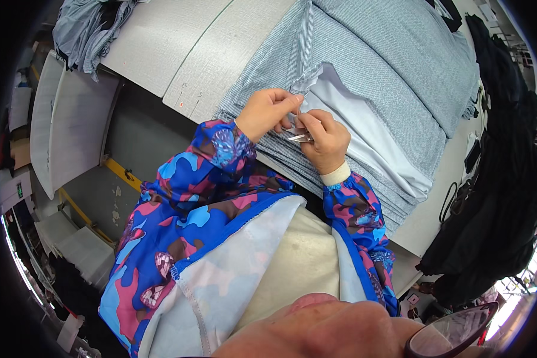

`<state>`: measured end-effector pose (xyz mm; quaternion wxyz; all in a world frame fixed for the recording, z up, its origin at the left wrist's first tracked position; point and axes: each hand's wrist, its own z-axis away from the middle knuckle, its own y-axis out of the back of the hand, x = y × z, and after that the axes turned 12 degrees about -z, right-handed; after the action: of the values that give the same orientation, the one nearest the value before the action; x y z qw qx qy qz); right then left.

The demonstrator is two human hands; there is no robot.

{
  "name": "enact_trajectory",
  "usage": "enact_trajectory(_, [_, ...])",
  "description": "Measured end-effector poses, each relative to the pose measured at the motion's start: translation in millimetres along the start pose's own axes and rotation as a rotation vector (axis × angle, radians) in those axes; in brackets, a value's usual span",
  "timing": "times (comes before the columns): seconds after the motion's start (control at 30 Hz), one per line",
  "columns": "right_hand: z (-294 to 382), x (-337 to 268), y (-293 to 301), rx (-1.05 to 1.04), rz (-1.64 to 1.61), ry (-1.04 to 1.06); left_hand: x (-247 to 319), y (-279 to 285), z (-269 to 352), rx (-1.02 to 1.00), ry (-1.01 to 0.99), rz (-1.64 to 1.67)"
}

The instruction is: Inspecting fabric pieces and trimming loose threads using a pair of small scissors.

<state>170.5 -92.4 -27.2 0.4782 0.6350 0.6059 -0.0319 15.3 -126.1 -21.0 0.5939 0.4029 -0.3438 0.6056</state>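
Observation:
A stack of grey-blue striped fabric garments (362,58) lies on the table before me, the top one folded open to its pale lining (358,121). At the edge of that opening my left hand (268,112) pinches something small between thumb and forefinger, perhaps a thread; it is too fine to tell. Close beside it, my right hand (324,136) holds small metal thread snips (300,136) in the curled fingers, blades pointing left. Its thumb and forefinger meet just below my left fingertips.
The light table (156,49) extends to the left, with a heap of grey garments (91,36) at its far left. Black garments (487,188) hang or lie along the right side. Near them are a dark cord (449,203) and a dark phone-like object (472,155).

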Motion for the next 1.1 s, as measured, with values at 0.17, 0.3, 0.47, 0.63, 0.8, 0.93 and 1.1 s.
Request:
enact_trajectory(0.17, [0,-6,-2,-0.097,-0.031,0.065,-7,7,-3,-0.091,0.142,0.152])
enact_trajectory(0.3, [3,-5,-5,-0.149,-0.071,0.037,-13,9,-5,-0.114,0.179,0.179])
enact_trajectory(0.47, [7,-3,-8,-0.186,-0.195,-0.071,-24,9,-7,-0.119,0.188,0.158])
enact_trajectory(0.63, [3,-2,4,-0.107,-0.743,-0.906,-17,15,-2,-0.091,0.194,0.124])
enact_trajectory(0.8, [-11,10,6,-0.381,-0.796,-1.125,-21,19,-3,-0.106,0.189,0.13])
enact_trajectory(0.93, [-15,21,0,-0.422,-0.721,-1.141,-23,20,-7,-0.104,0.188,0.122])
enact_trajectory(1.1, [-20,18,-3,-0.408,-0.781,-1.202,-22,20,-6,-0.106,0.187,0.137])
